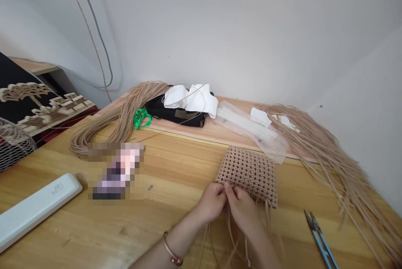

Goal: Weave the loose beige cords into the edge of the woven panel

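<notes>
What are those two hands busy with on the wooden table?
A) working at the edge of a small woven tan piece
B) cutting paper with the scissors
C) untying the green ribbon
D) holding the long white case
A: both the left hand and the right hand pinch at the near edge of the woven piece, while the scissors lie untouched on the table to the right.

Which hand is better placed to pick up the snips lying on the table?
Right, probably. The snips lie at the near right, on the same side as the right hand. The left hand sits further away, at the woven panel's near edge.
</notes>
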Available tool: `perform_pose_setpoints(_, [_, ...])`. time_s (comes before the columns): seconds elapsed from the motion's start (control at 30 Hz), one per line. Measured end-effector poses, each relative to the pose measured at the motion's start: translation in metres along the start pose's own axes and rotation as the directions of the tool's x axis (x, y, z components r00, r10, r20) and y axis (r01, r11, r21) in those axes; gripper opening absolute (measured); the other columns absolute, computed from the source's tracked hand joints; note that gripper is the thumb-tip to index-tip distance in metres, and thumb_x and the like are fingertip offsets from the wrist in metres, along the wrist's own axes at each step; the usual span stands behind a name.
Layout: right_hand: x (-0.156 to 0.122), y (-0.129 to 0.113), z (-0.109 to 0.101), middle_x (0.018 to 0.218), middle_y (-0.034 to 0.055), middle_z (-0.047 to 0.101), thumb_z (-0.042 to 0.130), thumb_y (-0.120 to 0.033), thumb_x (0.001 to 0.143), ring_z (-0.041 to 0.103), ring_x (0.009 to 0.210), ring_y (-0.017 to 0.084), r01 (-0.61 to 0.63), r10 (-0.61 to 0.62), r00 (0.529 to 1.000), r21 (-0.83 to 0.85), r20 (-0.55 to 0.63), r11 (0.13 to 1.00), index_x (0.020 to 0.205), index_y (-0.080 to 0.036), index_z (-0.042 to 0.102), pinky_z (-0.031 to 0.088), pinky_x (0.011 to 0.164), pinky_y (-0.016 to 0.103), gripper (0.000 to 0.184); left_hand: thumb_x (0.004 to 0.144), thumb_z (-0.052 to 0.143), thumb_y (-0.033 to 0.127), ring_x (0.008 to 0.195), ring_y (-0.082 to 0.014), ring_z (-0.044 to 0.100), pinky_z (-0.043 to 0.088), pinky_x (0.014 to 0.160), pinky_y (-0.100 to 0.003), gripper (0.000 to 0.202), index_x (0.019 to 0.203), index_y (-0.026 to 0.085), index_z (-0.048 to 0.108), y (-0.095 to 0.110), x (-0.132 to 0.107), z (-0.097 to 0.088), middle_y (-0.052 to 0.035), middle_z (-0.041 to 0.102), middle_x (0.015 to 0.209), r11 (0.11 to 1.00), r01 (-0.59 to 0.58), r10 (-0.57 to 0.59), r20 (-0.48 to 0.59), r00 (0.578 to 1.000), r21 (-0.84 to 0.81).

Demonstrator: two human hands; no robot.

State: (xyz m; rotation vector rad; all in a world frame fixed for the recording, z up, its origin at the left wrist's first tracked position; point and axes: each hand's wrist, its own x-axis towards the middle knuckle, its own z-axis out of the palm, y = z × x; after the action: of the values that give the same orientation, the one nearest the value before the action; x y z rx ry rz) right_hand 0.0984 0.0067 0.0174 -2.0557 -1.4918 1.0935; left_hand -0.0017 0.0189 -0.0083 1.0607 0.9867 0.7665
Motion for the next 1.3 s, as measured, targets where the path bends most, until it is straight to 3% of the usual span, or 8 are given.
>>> perform_pose_setpoints(0.17, [0.001,0.001,0.002,0.071,0.0152,0.066,0.03,-0.051,0.083,0.06,0.075,0.03,0.023,-0.024,0.999,-0.046,-0.032,0.999,0.07,-0.016,0.065,0.039,0.064,0.034,0.051,0.071,0.047,0.044,0.05,-0.0074,0.022,0.016,0.047,-0.023,0.037,0.049,0.018,0.035,-0.002,0.001,-0.001,0.0058,0.026,0.051,0.999,-0.016,0.016,-0.012,1.0,0.028])
perform_pose_setpoints(0.3, [0.002,0.005,-0.004,0.064,0.0086,0.063,0.036,-0.055,0.08,0.057,0.068,0.025,0.077,-0.077,0.997,0.032,-0.003,0.997,0.063,-0.018,0.063,0.038,0.062,0.03,0.049,0.071,0.049,0.047,0.05,-0.0069,0.018,0.013,0.046,-0.023,0.041,0.048,0.018,0.031,0.0,0.0,-0.003,0.0067,0.022,0.05,0.999,-0.001,0.002,-0.019,1.0,0.037])
perform_pose_setpoints(0.4, [0.004,0.008,-0.005,0.049,0.0014,0.052,0.041,-0.056,0.078,0.049,0.052,0.019,0.08,-0.086,0.996,0.142,0.037,0.987,0.055,-0.019,0.058,0.036,0.053,0.027,0.047,0.071,0.048,0.052,0.047,-0.0066,0.018,0.012,0.044,-0.023,0.043,0.049,0.019,0.032,0.003,-0.002,-0.003,0.0071,0.022,0.048,0.999,0.024,-0.024,0.0,1.0,0.03])
perform_pose_setpoints(0.57, [0.006,0.015,-0.003,0.038,-0.0073,0.027,0.056,-0.053,0.07,0.027,0.037,0.011,-0.044,0.024,0.998,0.398,0.055,0.917,0.045,-0.022,0.044,0.027,0.043,0.025,0.041,0.068,0.052,0.058,0.047,-0.0058,0.016,0.011,0.044,-0.023,0.049,0.048,0.018,0.033,0.007,-0.004,-0.004,0.0079,0.022,0.047,0.999,0.053,-0.053,0.01,0.999,0.012])
perform_pose_setpoints(0.73, [0.005,0.021,-0.003,0.048,-0.0008,0.047,0.059,-0.054,0.068,0.045,0.053,0.016,-0.031,-0.016,0.996,0.494,0.09,0.869,0.055,-0.017,0.059,0.036,0.054,0.026,0.039,0.065,0.058,0.058,0.043,-0.0046,0.016,0.009,0.043,-0.024,0.051,0.048,0.018,0.032,0.01,-0.005,-0.006,0.0094,0.022,0.043,0.993,0.105,-0.104,0.036,0.994,-0.049])
perform_pose_setpoints(0.83, [0.004,0.024,-0.006,0.045,-0.0019,0.044,0.056,-0.058,0.07,0.042,0.049,0.015,-0.036,-0.049,0.989,0.557,0.138,0.83,0.054,-0.018,0.058,0.036,0.053,0.026,0.043,0.064,0.061,0.057,0.039,-0.0035,0.016,0.008,0.042,-0.024,0.049,0.049,0.017,0.036,0.013,-0.006,-0.008,0.01,0.024,0.04,0.985,0.154,-0.149,0.069,0.986,-0.077])
perform_pose_setpoints(1.03, [0.003,0.026,-0.011,0.038,-0.0107,0.019,0.063,-0.06,0.063,0.014,0.036,0.006,-0.18,0.012,0.968,0.658,0.252,0.732,0.054,-0.019,0.052,0.017,0.037,0.022,0.043,0.064,0.064,0.052,0.034,-0.0035,0.015,0.008,0.036,-0.024,0.044,0.052,0.018,0.039,0.018,-0.006,-0.013,0.0109,0.025,0.036,0.947,0.222,-0.193,0.139,0.971,-0.231])
perform_pose_setpoints(1.3, [0.0,0.023,-0.009,0.038,-0.0124,0.019,0.07,-0.055,0.058,0.011,0.038,0.004,-0.226,0.035,0.964,0.741,0.264,0.632,0.06,-0.016,0.056,0.009,0.036,0.018,0.041,0.066,0.063,0.051,0.035,-0.0025,0.013,0.007,0.036,-0.022,0.045,0.053,0.018,0.035,0.014,-0.006,-0.015,0.0113,0.023,0.038,0.925,0.243,-0.208,0.146,0.967,-0.291])
